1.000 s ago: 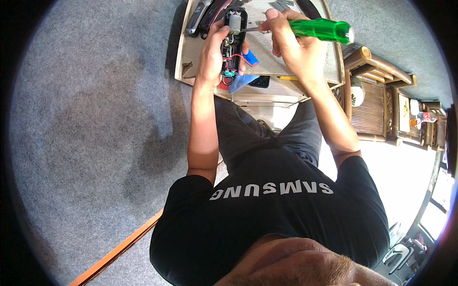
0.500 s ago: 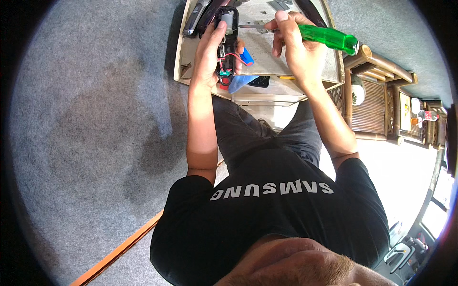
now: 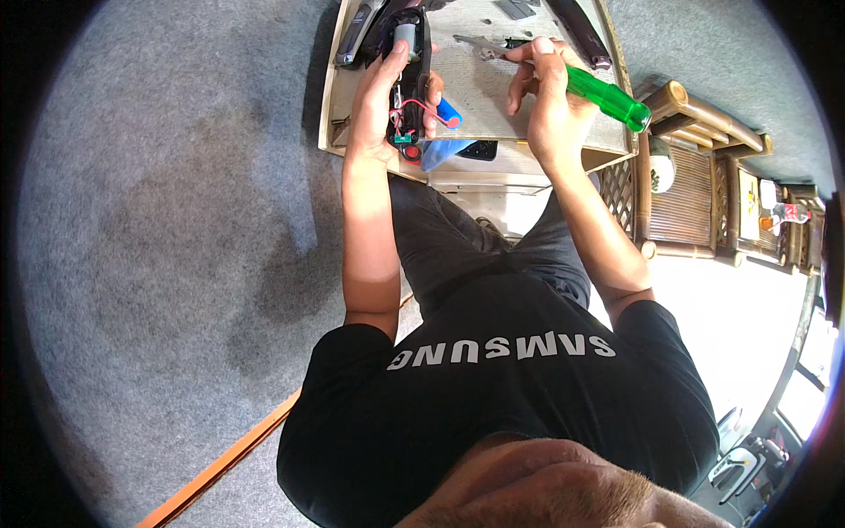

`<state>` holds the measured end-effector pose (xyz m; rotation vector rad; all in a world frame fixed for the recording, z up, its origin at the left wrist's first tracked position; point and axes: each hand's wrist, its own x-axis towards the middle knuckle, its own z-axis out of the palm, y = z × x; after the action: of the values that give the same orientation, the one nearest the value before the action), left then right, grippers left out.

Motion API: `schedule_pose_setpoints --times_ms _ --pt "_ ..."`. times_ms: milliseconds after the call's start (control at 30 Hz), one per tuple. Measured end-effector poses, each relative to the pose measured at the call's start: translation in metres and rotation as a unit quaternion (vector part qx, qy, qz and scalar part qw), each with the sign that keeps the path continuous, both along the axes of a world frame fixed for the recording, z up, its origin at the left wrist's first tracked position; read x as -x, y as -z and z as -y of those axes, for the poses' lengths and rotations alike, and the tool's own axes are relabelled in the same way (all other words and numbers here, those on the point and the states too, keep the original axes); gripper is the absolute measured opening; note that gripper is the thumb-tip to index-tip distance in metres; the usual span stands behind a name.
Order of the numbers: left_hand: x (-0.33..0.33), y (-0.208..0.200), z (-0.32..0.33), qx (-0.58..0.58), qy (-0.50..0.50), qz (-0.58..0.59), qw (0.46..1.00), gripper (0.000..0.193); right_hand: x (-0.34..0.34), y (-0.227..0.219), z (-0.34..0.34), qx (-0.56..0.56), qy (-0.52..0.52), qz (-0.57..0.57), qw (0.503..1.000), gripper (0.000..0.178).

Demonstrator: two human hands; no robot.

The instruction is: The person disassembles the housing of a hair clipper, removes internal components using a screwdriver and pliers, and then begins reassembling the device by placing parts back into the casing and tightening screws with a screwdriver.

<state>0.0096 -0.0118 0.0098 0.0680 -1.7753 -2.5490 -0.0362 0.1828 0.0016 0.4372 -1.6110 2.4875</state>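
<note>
My left hand (image 3: 374, 110) grips an opened handheld device, its long black housing (image 3: 408, 88) upright over the table's left part. A grey motor (image 3: 404, 35) shows near its far end, with a small green circuit board (image 3: 404, 138) at the near end. From it a red wire loops to a blue cylindrical battery (image 3: 450, 113) beside my fingertips. My right hand (image 3: 560, 110) is closed around a screwdriver with a clear green handle (image 3: 607, 97). Its metal shaft points left toward the housing, apart from it.
A hair clipper (image 3: 356, 33) lies at the table's far left. A dark curved cover (image 3: 579, 31) lies far right, and flat grey pieces (image 3: 515, 9) at the back. Below the tabletop's near edge are a blue item (image 3: 443, 155) and a black object (image 3: 480, 150). Bamboo furniture (image 3: 687, 189) stands right.
The screwdriver tip has drawn away from the housing, and my right hand has moved slightly right and nearer. My left hand has shifted a little left and tilted the housing.
</note>
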Motion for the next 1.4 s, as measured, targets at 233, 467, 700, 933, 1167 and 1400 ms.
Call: schedule_pose_setpoints --times_ms 233,467,700,933,1167,1400 --pt "0.000 0.004 0.002 -0.017 0.008 0.009 1.000 0.048 0.002 0.004 -0.005 -0.080 -0.023 -0.007 0.997 0.036" --pt "-0.001 0.003 0.000 -0.036 0.010 0.003 0.999 0.043 0.001 0.004 -0.007 -0.091 -0.028 0.000 0.995 0.036" --pt "0.001 0.008 -0.001 -0.020 0.019 -0.014 1.000 0.061 -0.001 0.000 -0.004 -0.043 -0.021 0.032 0.998 0.039" --pt "0.001 0.010 0.001 -0.084 0.049 -0.007 0.995 0.049 -0.002 0.004 -0.004 -0.012 -0.004 0.005 1.000 0.043" --pt "0.001 0.003 -0.007 -0.010 0.008 -0.027 1.000 0.044 -0.002 0.008 0.003 -0.072 -0.041 -0.121 0.989 0.019" --pt "-0.003 0.000 -0.012 0.054 -0.021 -0.037 0.998 0.049 0.000 0.012 0.009 -0.153 -0.041 -0.142 0.977 0.025"
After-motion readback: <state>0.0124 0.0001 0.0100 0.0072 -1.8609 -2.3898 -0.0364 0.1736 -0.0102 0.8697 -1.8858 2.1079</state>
